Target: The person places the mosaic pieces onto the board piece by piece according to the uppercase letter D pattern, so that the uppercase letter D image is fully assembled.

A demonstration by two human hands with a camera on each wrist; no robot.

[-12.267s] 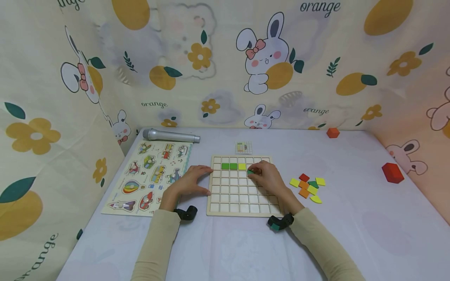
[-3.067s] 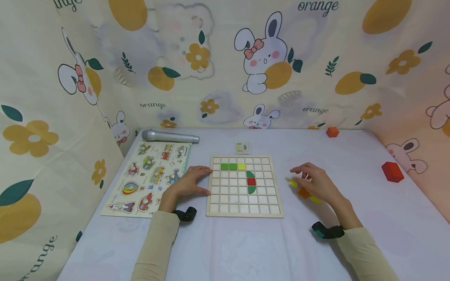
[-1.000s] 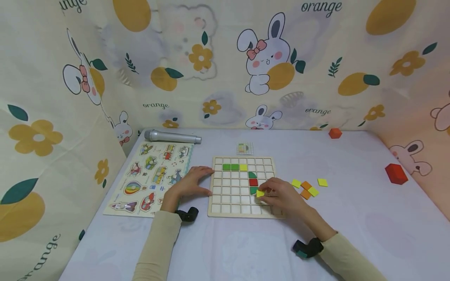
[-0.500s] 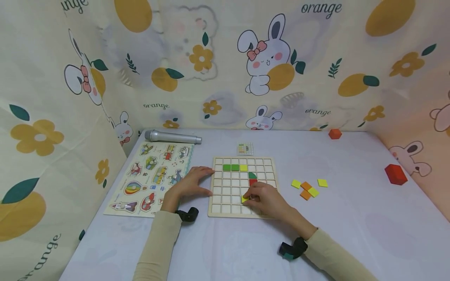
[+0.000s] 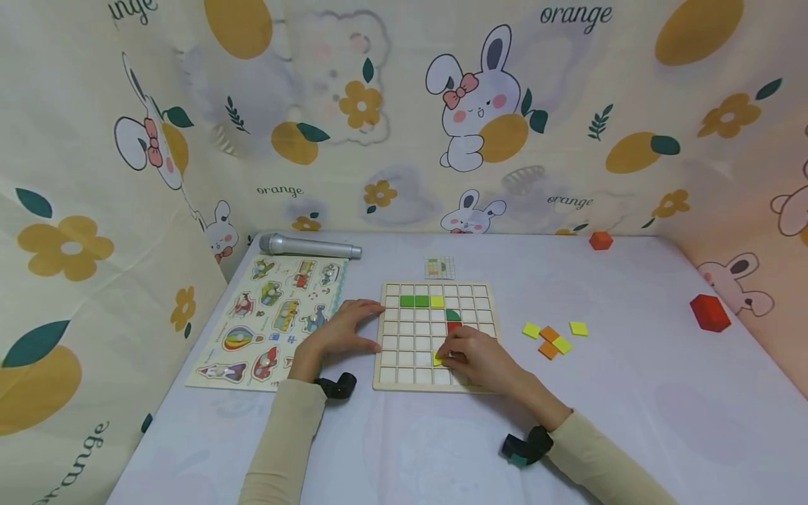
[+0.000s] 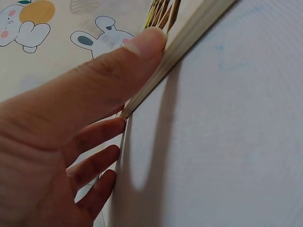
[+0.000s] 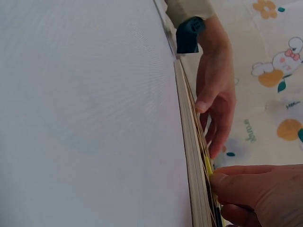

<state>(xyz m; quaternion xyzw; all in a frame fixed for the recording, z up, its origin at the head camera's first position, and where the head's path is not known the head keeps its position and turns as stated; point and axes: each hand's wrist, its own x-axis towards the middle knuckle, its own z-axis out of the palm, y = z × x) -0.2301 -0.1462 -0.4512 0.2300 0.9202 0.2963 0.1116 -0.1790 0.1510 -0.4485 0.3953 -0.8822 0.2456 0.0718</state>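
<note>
My right hand [image 5: 473, 358] pinches a yellow tile [image 5: 437, 359] between thumb and fingers, at a cell in the lower middle of the wooden grid board [image 5: 404, 379]. In the right wrist view the yellow tile [image 7: 209, 165] lies along the board's surface; its full shape is hidden. My left hand [image 5: 344, 328] touches the board's left edge with thumb and fingertips, fingers fairly straight. On the board are two green square tiles [image 5: 414, 301], a yellow square tile [image 5: 437, 301], a green rounded tile [image 5: 453, 315] and a red tile [image 5: 453, 326], partly covered by my right hand.
Several loose yellow and orange tiles [image 5: 549, 334] lie right of the board. A small pattern card [image 5: 440, 267] lies behind it. To the left are a picture puzzle board [image 5: 252, 308] and a grey microphone [image 5: 309, 245]. Red blocks [image 5: 710, 313] stand far right.
Since about 12 seconds ago, green rounded tiles and a red tile have come onto the board. In the last second my right hand carried the yellow tile left and down; my left hand stays put.
</note>
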